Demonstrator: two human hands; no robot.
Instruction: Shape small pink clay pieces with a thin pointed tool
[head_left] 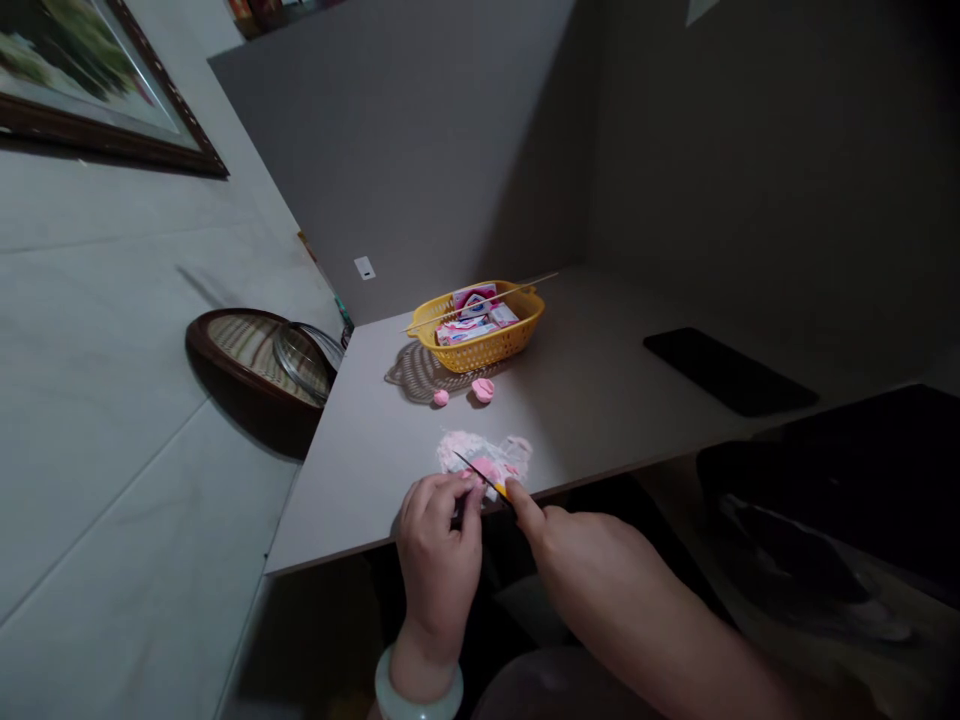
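Observation:
In my right hand (529,510) is a knife (474,466), with a dark narrow blade pointing up and left and yellow showing at its handle. My left hand (441,530) is closed, thumb and fingers pinching a small pink piece (469,477) beside the blade. My fingers partly hide that piece. Just beyond both hands, a crumpled clear plastic sheet (517,450) lies on the table with pink shavings (484,467) on it. Farther off sit a small pink ball (441,398) and a larger, grooved pink lump (483,390).
A yellow plastic basket (491,352) holds pink-and-white boxes (476,328), and a thin stick (510,292) lies across its rim. A dark flat slab (727,370) rests on the grey table (337,500) to the right. A woven, dark-rimmed basket (255,385) stands at the left wall.

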